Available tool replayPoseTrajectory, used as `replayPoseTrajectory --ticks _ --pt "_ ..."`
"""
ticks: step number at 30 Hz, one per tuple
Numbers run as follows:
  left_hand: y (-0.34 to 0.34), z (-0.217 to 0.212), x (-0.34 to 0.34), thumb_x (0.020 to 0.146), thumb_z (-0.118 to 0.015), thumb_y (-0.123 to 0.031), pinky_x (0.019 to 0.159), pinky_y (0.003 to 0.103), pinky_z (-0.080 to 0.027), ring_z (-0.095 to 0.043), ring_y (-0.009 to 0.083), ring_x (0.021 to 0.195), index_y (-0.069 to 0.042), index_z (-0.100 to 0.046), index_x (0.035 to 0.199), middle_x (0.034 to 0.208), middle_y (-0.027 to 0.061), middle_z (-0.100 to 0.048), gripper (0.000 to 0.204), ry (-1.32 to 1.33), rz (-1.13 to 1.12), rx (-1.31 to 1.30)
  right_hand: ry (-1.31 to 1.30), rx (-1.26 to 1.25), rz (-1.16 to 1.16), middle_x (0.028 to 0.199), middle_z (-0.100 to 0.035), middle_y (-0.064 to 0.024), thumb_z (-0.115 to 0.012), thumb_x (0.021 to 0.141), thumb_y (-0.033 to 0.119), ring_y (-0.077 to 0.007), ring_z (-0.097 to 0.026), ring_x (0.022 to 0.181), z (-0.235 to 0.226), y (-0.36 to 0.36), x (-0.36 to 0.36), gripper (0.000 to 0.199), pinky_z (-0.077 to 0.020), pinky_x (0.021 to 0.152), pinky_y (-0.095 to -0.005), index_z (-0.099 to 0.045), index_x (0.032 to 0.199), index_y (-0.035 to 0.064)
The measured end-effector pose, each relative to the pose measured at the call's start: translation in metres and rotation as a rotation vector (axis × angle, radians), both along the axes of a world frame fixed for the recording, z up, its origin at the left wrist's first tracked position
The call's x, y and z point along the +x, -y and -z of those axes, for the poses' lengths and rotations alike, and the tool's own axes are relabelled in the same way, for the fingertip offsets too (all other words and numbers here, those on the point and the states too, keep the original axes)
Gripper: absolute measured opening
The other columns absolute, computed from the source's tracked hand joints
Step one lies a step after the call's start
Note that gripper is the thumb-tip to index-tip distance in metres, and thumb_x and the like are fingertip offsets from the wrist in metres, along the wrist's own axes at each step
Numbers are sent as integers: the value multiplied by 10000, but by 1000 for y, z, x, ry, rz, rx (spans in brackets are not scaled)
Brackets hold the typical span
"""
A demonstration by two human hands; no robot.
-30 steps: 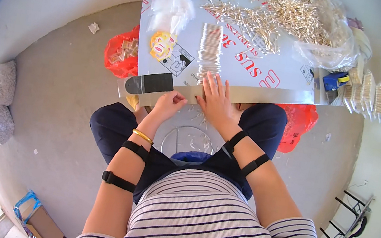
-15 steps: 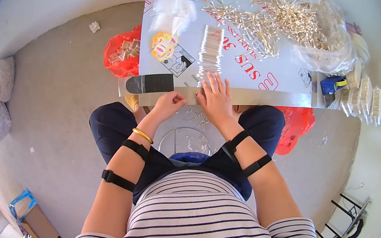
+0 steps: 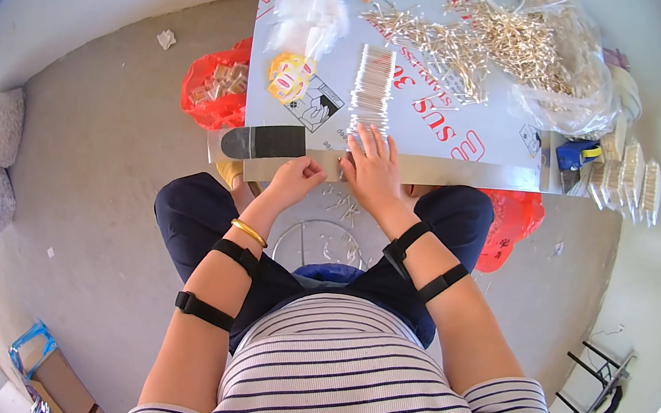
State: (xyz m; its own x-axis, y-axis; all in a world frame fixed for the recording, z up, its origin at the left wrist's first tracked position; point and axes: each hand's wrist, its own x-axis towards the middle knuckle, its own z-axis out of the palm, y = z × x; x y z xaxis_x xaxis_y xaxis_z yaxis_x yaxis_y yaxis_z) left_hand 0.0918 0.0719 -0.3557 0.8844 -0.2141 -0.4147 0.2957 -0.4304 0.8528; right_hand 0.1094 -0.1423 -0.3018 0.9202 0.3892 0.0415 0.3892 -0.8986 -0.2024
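Observation:
A neat column of cotton swabs (image 3: 374, 80) lies side by side on the table (image 3: 320, 132). My right hand (image 3: 373, 172) rests at the near end of this column, palm down with fingers stretched and slightly apart, its fingertips over the closest swabs. At the table's front edge, my left hand (image 3: 296, 182) is curled with thumb and fingers together; whatever may be in it is hidden. Just beyond it is a dark, round-ended strip (image 3: 265, 142). Farther back, loose swabs (image 3: 440, 45) spread out from a big heap (image 3: 526, 43) in a clear plastic bag (image 3: 590, 100).
Yellow-and-white printed slips (image 3: 290, 78) and clear small bags (image 3: 303, 19) lie on the left. Filled swab packs (image 3: 629, 179) stand at the right edge beside a blue-and-yellow object (image 3: 575, 153). Red plastic bags hang or stand at the table's left (image 3: 197, 97) and under its right (image 3: 507, 229).
The view has shifted slightly, so the table and its contents sit a little farther right. Both hands keep nearly the same place and pose.

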Motion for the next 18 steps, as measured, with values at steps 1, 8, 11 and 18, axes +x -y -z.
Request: replayPoseTrajectory --ticks 1,8,11,18 --pt "0 0 0 905 -769 -299 728 354 -563 -715 228 778 -7 -736 991 853 113 -747 306 17 1 -2 -10 -4 0 1600 -435 -125 -589 1017 381 -323 -335 1521 0 0 -1 504 -241 1243 -545 -610 1406 62" --pt "0 1 1 906 -768 -308 734 353 -566 -723 229 790 -8 -739 999 860 118 -752 316 -8 -8 -8 1 4 -17 1611 -420 -120 -607 1004 352 -344 -336 1516 4 1 0 516 -252 1231 -555 -586 1428 58" --pt "-1 3 1 906 -768 -312 730 355 -565 -721 230 782 -6 -739 993 851 121 -750 318 -14 -16 -17 24 -2 -24 1611 -420 -121 -611 1001 352 -350 -339 1513 5 0 0 526 -256 1229 -552 -579 1435 56" --pt "-1 7 0 908 -763 -304 719 355 -560 -716 230 768 -9 -738 985 839 120 -745 306 -25 -30 -34 43 41 -29 1502 -535 -111 -608 984 293 -318 -413 1454 2 0 13 411 -326 1175 -517 -679 1312 57"
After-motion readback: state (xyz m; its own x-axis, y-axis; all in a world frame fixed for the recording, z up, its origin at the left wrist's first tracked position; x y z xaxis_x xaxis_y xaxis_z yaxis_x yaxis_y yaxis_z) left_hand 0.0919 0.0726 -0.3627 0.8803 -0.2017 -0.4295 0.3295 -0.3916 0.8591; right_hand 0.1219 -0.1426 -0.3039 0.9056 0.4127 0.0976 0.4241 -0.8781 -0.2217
